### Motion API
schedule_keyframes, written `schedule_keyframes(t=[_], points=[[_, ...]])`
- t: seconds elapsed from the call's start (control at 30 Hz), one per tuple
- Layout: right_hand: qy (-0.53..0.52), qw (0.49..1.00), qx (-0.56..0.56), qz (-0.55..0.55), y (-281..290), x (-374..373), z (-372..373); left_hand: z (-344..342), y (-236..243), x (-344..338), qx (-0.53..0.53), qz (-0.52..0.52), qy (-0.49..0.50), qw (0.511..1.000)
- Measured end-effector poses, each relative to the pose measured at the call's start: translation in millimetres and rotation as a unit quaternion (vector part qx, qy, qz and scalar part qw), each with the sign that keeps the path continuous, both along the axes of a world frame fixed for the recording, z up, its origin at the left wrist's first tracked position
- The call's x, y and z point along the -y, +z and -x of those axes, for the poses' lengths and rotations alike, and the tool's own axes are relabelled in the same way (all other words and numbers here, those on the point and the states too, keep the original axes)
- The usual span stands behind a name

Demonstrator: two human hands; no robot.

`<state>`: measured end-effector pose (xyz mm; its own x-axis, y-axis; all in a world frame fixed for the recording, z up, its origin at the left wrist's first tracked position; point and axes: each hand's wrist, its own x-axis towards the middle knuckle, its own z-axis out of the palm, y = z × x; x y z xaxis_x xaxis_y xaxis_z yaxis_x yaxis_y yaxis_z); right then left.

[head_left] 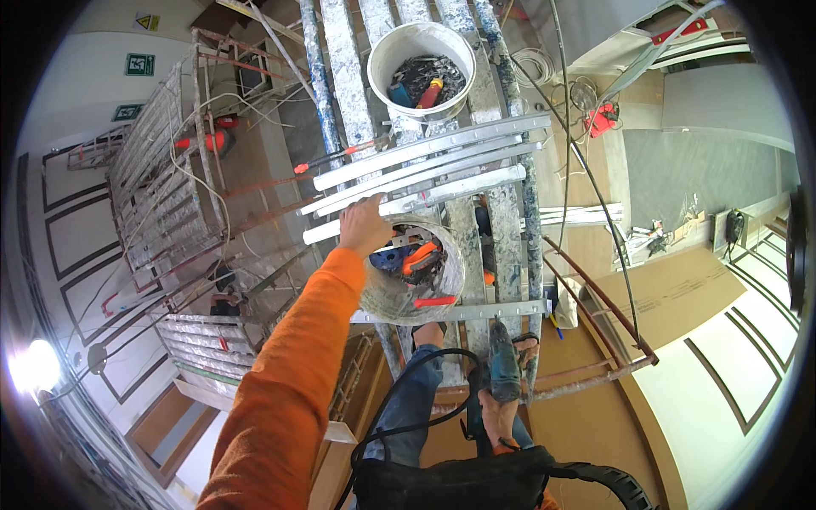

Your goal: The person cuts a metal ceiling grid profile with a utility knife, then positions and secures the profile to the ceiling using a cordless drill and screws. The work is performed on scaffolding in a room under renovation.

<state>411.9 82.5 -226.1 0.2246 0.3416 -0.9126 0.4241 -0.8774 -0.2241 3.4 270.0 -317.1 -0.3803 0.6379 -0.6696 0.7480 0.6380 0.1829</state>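
- White panelled walls (697, 374) ring us, a bright lamp (36, 365) glares at far left, and below us run paint-splashed planks (463, 225).
- Out stretches our left hand (364, 227), over the near edge of the front channel (476, 184) and close by the rim of the near bucket (387, 302). Is that grip curled around the metal or just resting on it? We can't tell; the fingers' undersides are hidden.
- Down low, our right hand (495, 412) has its grip wrapped around the teal drill (505, 374), nose pointing away from us, near the perforated strip (527, 308) laid across the planks.
- Handling, as we judge it: the channel looks light and stiff lengthwise, smooth enough to slip, its thin edges possibly sharp. Being long, it would balance best held near its middle; an end hold could let it swing.
- Our drill looks dense and heavier; the handle is the sure place to hold it.
- Two more channels (425, 174) lie just beyond, side by side, with the far bucket (380, 72) behind them. Inside the near one sits an orange-handled tool (421, 257).
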Motion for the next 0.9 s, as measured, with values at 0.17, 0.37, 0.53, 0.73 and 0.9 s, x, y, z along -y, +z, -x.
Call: schedule_keyframes(t=[0.17, 0.37, 0.53, 0.73, 0.9], points=[[0.040, 0.993, 0.041, -0.103, -8.5, -0.1, 1.3, 18.6, -20.4, 31.6, 0.108, 0.023, -0.008, 0.994], [-0.084, 0.991, -0.094, -0.055, 0.2, -16.8, 5.0, 28.4, -24.4, 25.0, 0.111, 0.097, -0.053, 0.988], [-0.062, 0.992, -0.097, -0.051, -3.8, -23.0, 8.6, 36.8, 15.9, 59.9, 0.091, 0.074, -0.018, 0.993], [-0.063, 0.989, -0.131, -0.038, 2.7, -28.3, 7.1, 54.9, 59.0, 111.9, 0.248, -0.080, 0.436, 0.861], [-0.096, 0.986, -0.130, -0.044, 7.7, -37.8, 12.9, 75.6, 66.7, 108.7, 0.312, -0.237, 0.634, 0.667]])
